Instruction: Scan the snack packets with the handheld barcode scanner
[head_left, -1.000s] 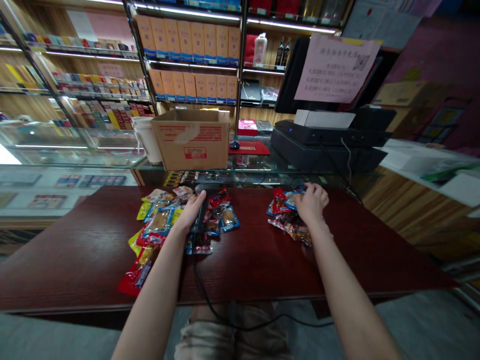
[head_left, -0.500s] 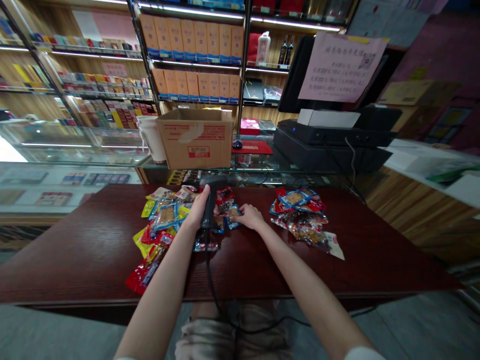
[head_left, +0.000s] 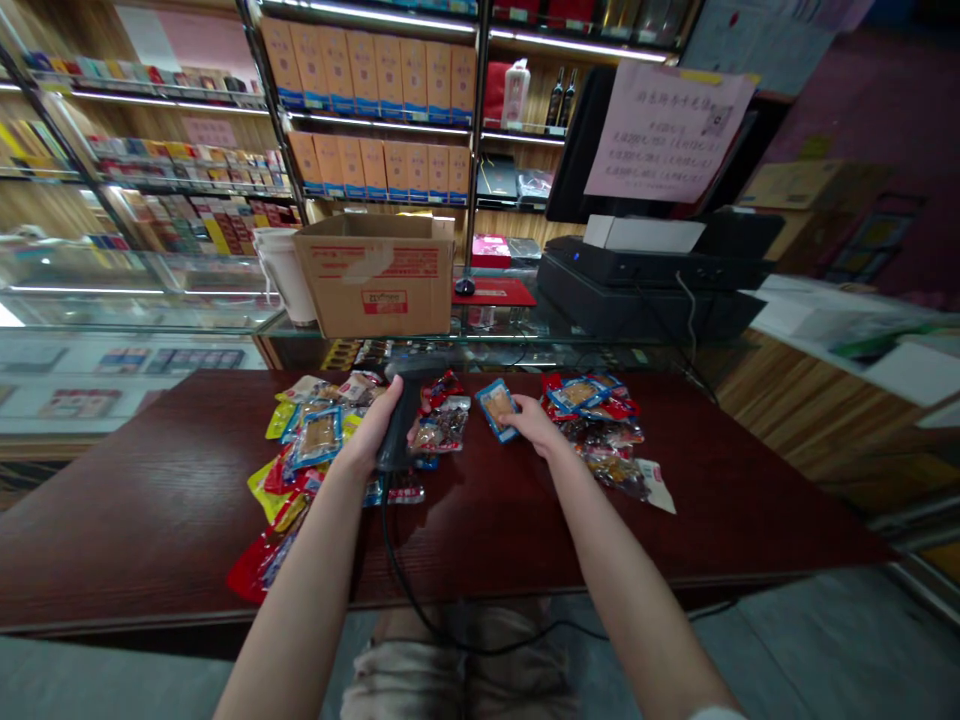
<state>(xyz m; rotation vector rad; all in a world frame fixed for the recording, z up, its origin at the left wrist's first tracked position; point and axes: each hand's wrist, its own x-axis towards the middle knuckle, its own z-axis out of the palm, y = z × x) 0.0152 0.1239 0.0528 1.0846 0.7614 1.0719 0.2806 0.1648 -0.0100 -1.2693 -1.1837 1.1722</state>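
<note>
My left hand (head_left: 373, 433) is wrapped round the grip of a black corded barcode scanner (head_left: 399, 420), held over a spread of small snack packets (head_left: 315, 440) on the dark red table (head_left: 150, 500). My right hand (head_left: 531, 420) holds a blue-edged snack packet (head_left: 498, 408) just above the table, between the two heaps. A second pile of snack packets (head_left: 600, 425) lies to the right of that hand. The scanner's cable (head_left: 405, 590) runs back over the table's near edge towards my lap.
Beyond the table stands a glass counter (head_left: 225, 320) with a cardboard box (head_left: 375, 275), a white cup stack (head_left: 281, 275) and a black till machine (head_left: 645, 285). Shelves of boxed goods (head_left: 375, 110) fill the back wall. A pink notice (head_left: 664, 130) hangs above the till.
My right hand went from the right pile to the left heap, picked up a blue-edged packet and now carries it rightwards. My left hand kept hold of the scanner.
</note>
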